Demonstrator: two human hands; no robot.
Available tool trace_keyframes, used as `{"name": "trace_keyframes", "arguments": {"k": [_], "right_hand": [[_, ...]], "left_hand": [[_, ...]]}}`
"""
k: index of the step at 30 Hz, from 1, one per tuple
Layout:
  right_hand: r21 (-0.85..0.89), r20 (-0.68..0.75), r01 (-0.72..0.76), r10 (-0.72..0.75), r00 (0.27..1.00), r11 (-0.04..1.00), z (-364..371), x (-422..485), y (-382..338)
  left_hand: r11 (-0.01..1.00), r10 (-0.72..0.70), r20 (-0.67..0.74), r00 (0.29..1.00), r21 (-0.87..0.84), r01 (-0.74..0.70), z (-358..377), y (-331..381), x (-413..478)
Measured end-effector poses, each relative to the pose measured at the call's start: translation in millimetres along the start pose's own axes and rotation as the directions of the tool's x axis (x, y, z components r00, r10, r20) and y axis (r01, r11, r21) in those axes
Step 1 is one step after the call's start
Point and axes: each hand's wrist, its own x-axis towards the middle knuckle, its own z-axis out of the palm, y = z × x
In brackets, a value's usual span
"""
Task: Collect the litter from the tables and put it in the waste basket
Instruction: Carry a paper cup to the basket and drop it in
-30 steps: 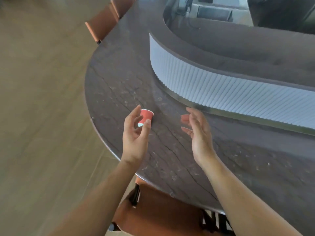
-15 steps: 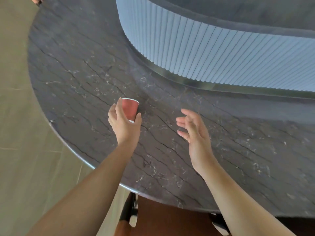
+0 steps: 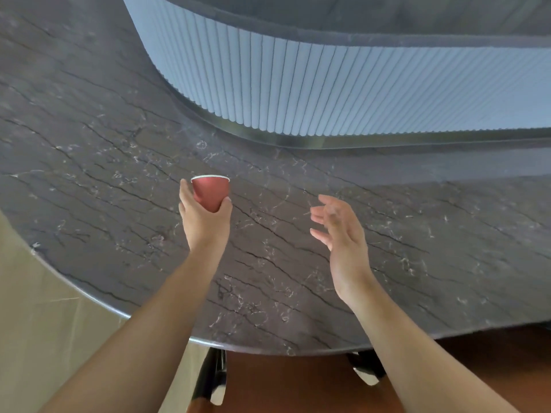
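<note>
The left hand (image 3: 205, 222) is gripping a small red paper cup with a white rim (image 3: 211, 190), thumb on one side and fingers curling round the other, low on its wall. The cup is standing upright over the dark veined marble table (image 3: 119, 174); the hand is hiding its base, so I cannot tell whether it is touching the stone. The right hand (image 3: 343, 236) is hovering at three o'clock of the cup, well apart from it, fingers spread wide and holding nothing.

The risk, as I judge it, is lying in the grip. Thin paper is likely giving way under a hard squeeze, and a low hold is leaving the open mouth free to tip, so any dregs could be spilling onto the marble. Whether the cup is holding liquid is not showing.

At twelve o'clock of the cup a curved white ribbed panel (image 3: 298, 93) is rising from the table, closing off that side. The table's rounded edge is running from eight to five o'clock, with pale beige floor (image 3: 35, 323) beyond it at eight and a brown chair seat (image 3: 283, 383) tucked under at six. Open room for carrying the cup away is lying toward seven and eight o'clock. No waste basket is showing.
</note>
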Motion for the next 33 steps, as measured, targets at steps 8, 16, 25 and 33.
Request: {"name": "trace_keyframes", "arguments": {"k": [8,16,25,33], "right_hand": [[0.121,-0.115,0.108,-0.094,0.989,0.987,-78.5,-34.7,-68.9],[0.077,-0.335,0.285,-0.244,0.91,0.955,-209.3,-95.0,-121.2],[0.069,-0.541,0.386,-0.291,0.789,0.92,-388.4,-189.1,-130.1],[0.097,-0.689,0.45,-0.266,0.675,0.888,-565.0,-291.3,-116.1]], "left_hand": [[0.958,0.259,0.204,0.944,-0.175,-0.225,12.2,99.8,-119.9],[0.881,0.45,0.391,0.803,-0.343,-0.326,50.8,181.2,-250.4],[0.804,0.592,0.517,0.618,-0.428,-0.412,131.5,229.5,-423.8],[0.753,0.656,0.622,0.428,-0.498,-0.429,224.1,248.2,-608.7]]}}
